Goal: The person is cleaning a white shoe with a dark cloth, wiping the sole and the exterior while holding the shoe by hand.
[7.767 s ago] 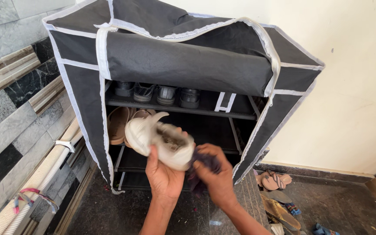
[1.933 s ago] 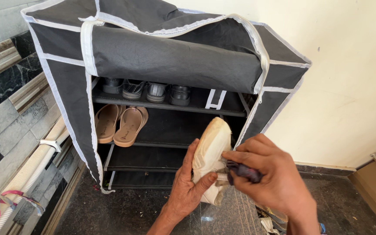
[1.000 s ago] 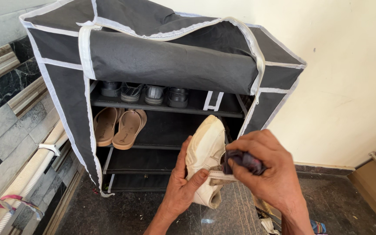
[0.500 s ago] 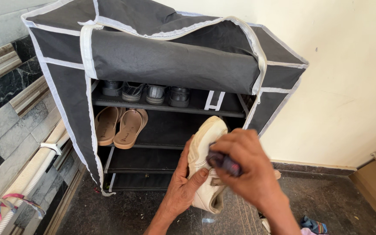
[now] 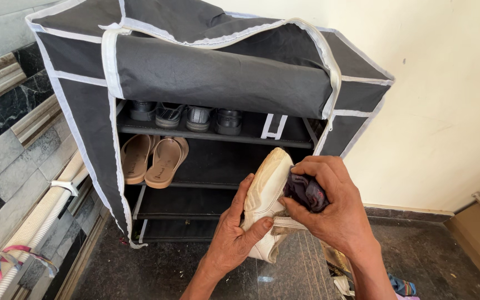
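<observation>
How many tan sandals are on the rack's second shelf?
2: both sandals lie at the shelf's left end, one outermost, the other beside it. The hands and white shoe may hide more.

1. Fabric shoe rack [image 5: 84,128], dark grey w/ white trim, front flap [image 5: 218,75] rolled up at top.
2. Top shelf [image 5: 195,133]: row of dark shoes [image 5: 184,115].
3. 2nd shelf: pair of tan sandals [image 5: 151,158], left side.
4. Lower shelves dark, contents unclear.
5. Dark stone floor [image 5: 156,272]: scattered sandals [image 5: 337,266] bottom right, partly hidden.
</observation>
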